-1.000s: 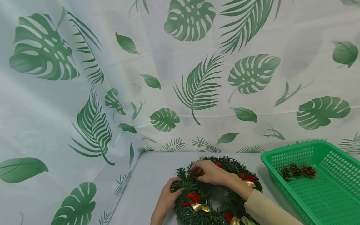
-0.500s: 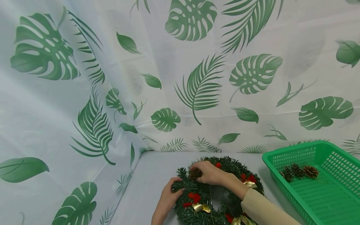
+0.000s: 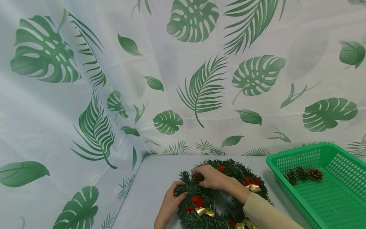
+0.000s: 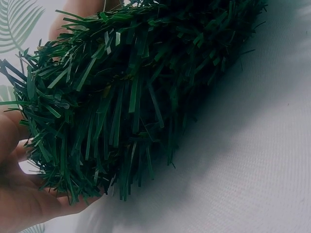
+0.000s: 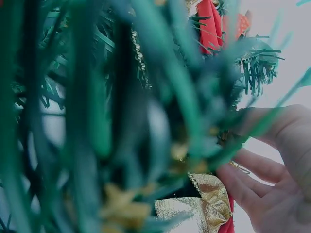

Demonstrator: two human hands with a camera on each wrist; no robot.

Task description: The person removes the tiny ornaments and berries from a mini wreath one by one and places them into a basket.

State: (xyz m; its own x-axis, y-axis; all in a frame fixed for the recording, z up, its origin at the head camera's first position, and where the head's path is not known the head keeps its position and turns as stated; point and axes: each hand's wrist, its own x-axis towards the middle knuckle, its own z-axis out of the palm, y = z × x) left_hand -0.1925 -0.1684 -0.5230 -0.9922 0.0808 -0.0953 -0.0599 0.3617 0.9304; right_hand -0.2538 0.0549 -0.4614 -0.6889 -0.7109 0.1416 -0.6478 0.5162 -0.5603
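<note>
A green tinsel Christmas wreath (image 3: pixel 235 168) lies on the white table, trimmed with red bows and gold ribbon (image 3: pixel 204 211). My left hand (image 3: pixel 170 202) grips its left side, thumb on top; in the left wrist view the fingers reach under the green strands (image 4: pixel 112 97). On the wreath's upper left part, my right hand (image 3: pixel 212 176) pinches a brown pine cone (image 3: pixel 196 179) against the greenery. Close strands blur much of the right wrist view, where the right hand (image 5: pixel 274 174) shows beside a gold bow (image 5: pixel 211 196) and the pine cone is mostly hidden.
A green plastic basket (image 3: pixel 297 197) stands at the right, with several pine cones (image 3: pixel 301 173) at its left end. White cloth with printed leaves (image 3: pixel 200 92) hangs behind and to the left of the table.
The right hand has turned slightly and shifted a little to the left around the pine cone. The left hand and the wreath stay where they were.
</note>
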